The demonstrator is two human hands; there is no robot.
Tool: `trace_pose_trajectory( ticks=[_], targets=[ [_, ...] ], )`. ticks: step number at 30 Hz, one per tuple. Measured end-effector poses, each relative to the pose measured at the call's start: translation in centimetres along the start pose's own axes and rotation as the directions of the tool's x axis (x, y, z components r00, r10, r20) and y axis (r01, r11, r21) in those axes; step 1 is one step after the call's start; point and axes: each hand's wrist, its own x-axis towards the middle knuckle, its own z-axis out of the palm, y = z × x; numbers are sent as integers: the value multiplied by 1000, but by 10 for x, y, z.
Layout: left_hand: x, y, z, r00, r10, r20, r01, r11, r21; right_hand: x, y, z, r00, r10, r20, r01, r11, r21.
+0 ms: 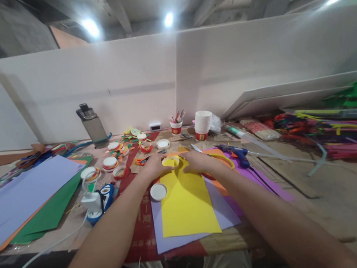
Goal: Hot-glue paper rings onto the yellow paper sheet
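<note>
A yellow craft sheet (187, 210) lies in front of me on top of a lilac sheet (229, 220). At its far left part, my left hand (154, 167) curls over the edge with its thumb on the upper side. My right hand (197, 162) grips the far right part in the same way, and a shadow falls on the sheet between them. Beside my left thumb a pale ring (171, 162) rests on the yellow sheet. A white round lid-like piece (158, 192) lies at the sheet's left edge. Some fingertips are hidden.
Yellow-handled scissors (225, 159) and a blue glue gun (241, 157) lie to the right. Stacked paper cups (203, 124) and a cup of pencils (177, 127) stand behind. Left are a power strip (104, 202), green sheets (56, 208) and a bottle (92, 125).
</note>
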Motion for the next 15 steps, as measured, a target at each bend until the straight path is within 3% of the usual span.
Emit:
trace_pose_trajectory(
  ticks=[6, 15],
  targets=[
    [2, -7, 3, 994, -98, -52, 98, 995, 3, 7, 3, 7, 997, -39, -59, 43, 997, 61],
    [1, -10, 1, 992, -102, -74, 101, 995, -18, 18, 6, 31, 978, -106, -178, 125, 987, 97]
  ],
)
